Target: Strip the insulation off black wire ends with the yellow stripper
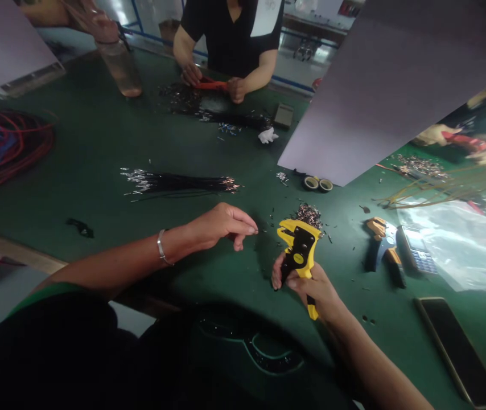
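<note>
My right hand (311, 287) is shut on the grip of a yellow and black wire stripper (298, 250), whose jaws point away from me. Just beyond the jaws lies a small heap of bright wire ends (309, 215). My left hand (221, 225) hovers over the green mat (98, 148) to the left of the stripper, thumb slightly apart from the fingers, with nothing visible in it. Farther ahead, a bundle of black wires with bare metal ends (178, 182) lies on the mat.
A blue-and-orange wire stripper (383, 247), a calculator (417, 249), a plastic bag (456, 245) and a phone (456, 353) lie to my right. A red and blue wire coil (4, 151) lies left. Co-workers' hands (211, 85) work across the table.
</note>
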The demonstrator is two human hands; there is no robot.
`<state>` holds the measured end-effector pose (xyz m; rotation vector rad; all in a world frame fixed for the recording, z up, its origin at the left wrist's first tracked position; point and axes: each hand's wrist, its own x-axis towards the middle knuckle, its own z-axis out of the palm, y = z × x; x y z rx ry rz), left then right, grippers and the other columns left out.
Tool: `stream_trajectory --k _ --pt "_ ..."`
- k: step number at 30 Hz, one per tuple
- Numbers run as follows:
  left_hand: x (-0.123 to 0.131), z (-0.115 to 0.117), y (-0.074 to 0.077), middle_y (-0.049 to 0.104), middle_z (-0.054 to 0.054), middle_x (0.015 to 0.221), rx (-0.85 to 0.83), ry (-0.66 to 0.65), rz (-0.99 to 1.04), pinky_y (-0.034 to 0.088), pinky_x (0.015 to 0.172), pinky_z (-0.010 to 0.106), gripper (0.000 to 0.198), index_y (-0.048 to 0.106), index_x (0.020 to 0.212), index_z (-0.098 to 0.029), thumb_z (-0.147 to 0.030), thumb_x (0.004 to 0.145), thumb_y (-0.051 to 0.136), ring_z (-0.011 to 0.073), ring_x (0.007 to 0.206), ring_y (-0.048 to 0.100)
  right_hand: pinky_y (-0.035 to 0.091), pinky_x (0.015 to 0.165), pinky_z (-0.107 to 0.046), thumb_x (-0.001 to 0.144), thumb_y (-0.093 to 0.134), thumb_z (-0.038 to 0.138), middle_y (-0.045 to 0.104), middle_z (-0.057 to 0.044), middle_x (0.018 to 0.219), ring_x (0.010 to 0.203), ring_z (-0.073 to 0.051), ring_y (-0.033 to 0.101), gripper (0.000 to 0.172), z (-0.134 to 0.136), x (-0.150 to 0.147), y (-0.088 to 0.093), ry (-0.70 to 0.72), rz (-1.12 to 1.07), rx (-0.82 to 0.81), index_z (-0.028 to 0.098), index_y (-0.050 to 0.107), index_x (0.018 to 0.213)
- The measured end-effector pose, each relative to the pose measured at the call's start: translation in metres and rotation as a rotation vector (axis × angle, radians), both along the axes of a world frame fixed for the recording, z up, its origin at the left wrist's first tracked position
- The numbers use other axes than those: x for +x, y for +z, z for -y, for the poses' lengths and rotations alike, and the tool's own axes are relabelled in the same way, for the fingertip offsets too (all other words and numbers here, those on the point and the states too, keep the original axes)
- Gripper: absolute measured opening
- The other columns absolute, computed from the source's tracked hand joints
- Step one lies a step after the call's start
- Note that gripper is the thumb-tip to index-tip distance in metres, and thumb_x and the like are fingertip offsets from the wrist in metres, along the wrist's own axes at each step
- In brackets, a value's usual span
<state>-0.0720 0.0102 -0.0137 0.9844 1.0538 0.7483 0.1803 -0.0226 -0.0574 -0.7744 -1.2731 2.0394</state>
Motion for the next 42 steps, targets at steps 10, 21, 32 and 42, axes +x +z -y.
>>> stream_trajectory --k 10,21,32,42 --pt "0.005 0.005 0.006 0.069 0.004 0.056 0.015 -0.021 -0.091 0.048 0.063 0.025 0.016 0.074 0.087 -0.010 -0.018 0.075 0.066 0.0124 0.057 0.065 0.047 0.066 -0.037 0.066 0.075 0.027 0.066 -0.004 0.076 0.066 -0.021 0.059 0.038 0.004 -0.004 -0.005 0.038 -0.025 -0.085 0.016 0.063 0.100" --pt "0.008 0.006 0.000 0.072 0.005 0.062 -0.065 -0.058 -0.039 0.052 0.068 0.028 0.021 0.073 0.093 -0.010 -0.017 0.074 0.067 0.0150 0.062 0.069 0.044 0.068 -0.035 0.065 0.078 0.031 0.065 -0.005 0.080 0.071 -0.020 0.058 0.044 0.007 -0.006 0.010 0.054 0.008 -0.044 0.016 0.062 0.102" --pt "0.007 0.006 -0.005 0.071 0.008 0.061 -0.200 0.001 0.087 0.057 0.066 0.034 0.016 0.071 0.082 -0.008 -0.018 0.069 0.073 0.0178 0.057 0.069 0.045 0.077 -0.038 0.058 0.070 0.018 0.064 -0.006 0.095 0.080 -0.022 0.058 0.055 0.010 -0.007 0.011 0.063 -0.019 -0.089 0.018 0.060 0.112" --pt "0.014 0.010 -0.005 0.066 0.005 0.052 -0.236 0.058 0.041 0.055 0.057 0.031 0.008 0.068 0.073 -0.010 -0.016 0.069 0.072 0.0158 0.048 0.064 0.046 0.070 -0.038 0.054 0.055 0.009 0.063 -0.005 0.088 0.074 -0.021 0.058 0.055 0.012 -0.012 0.009 -0.095 -0.036 -0.106 0.018 0.060 0.108"
